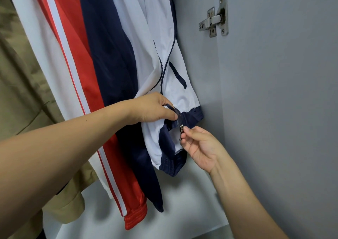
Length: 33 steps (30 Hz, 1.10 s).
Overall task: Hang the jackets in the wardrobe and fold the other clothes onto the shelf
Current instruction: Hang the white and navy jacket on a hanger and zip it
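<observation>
Nearest the lens, two bare forearms reaching in from the lower left and lower right of the frame. Left hand (153, 108) at centre, thumb and fingers pinched on the bottom hem of a white and navy jacket (164, 52), right at the lower end of one zip edge. Right hand (199, 147) just below and to the right, palm up, thumb and forefinger pinched on the small metal zip pull (181, 129) at the other side's navy hem band; remaining fingers loosely curled. The two hem ends close together, nearly meeting between the hands. Zip (168, 55) above them open, teeth parted and running up toward the top centre. Jacket hanging at centre, close against the grey wardrobe wall (274, 110) on the right. Left of it, a red and white jacket (76, 74) with a white stripe, its red cuff low in the frame. At far left, a tan coat (22, 74). Upper right, a metal door hinge (214, 19) fixed to the grey wall. Pale floor (182, 211) of the wardrobe along the bottom.
</observation>
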Available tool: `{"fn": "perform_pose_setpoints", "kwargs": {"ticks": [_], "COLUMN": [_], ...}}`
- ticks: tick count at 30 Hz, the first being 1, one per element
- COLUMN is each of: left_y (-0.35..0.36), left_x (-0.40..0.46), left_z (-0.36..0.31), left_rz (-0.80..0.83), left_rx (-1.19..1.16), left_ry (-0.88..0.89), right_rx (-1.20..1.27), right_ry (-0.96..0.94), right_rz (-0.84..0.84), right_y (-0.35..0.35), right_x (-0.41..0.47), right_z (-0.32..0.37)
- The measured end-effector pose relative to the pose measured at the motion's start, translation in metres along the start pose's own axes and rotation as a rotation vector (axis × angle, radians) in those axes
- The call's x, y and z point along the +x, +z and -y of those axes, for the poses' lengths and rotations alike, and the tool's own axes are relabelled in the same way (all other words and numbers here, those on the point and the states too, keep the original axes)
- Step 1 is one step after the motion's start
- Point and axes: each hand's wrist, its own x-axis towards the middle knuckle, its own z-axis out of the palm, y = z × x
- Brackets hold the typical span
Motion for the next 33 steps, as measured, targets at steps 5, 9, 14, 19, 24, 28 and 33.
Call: {"fn": "perform_pose_setpoints", "kwargs": {"ticks": [5, 9, 14, 19, 24, 28, 33], "left_y": [0.002, 0.001, 0.002, 0.009, 0.012, 0.009, 0.010], "left_x": [0.000, -0.001, -0.002, 0.000, -0.001, 0.000, 0.003], "left_z": [0.001, 0.002, 0.003, 0.004, 0.002, 0.001, 0.003], "left_rz": [0.011, -0.008, -0.051, -0.090, -0.044, -0.035, -0.086], "left_rx": [0.006, 0.009, 0.050, 0.095, 0.078, 0.011, -0.058], "left_ry": [-0.009, -0.005, 0.011, 0.024, 0.047, 0.003, 0.025], "right_rx": [-0.034, -0.037, -0.037, -0.114, -0.065, -0.088, -0.126], "right_ry": [-0.025, -0.048, -0.084, -0.145, -0.121, -0.116, -0.134], "right_rz": [-0.032, -0.062, -0.100, -0.147, -0.148, -0.140, -0.137], "right_y": [0.002, 0.005, 0.009, 0.013, 0.016, 0.016, 0.015], "right_x": [0.002, 0.002, 0.001, 0.000, 0.000, 0.000, -0.001], "right_z": [-0.002, -0.003, -0.003, 0.000, 0.002, 0.003, 0.004]}}
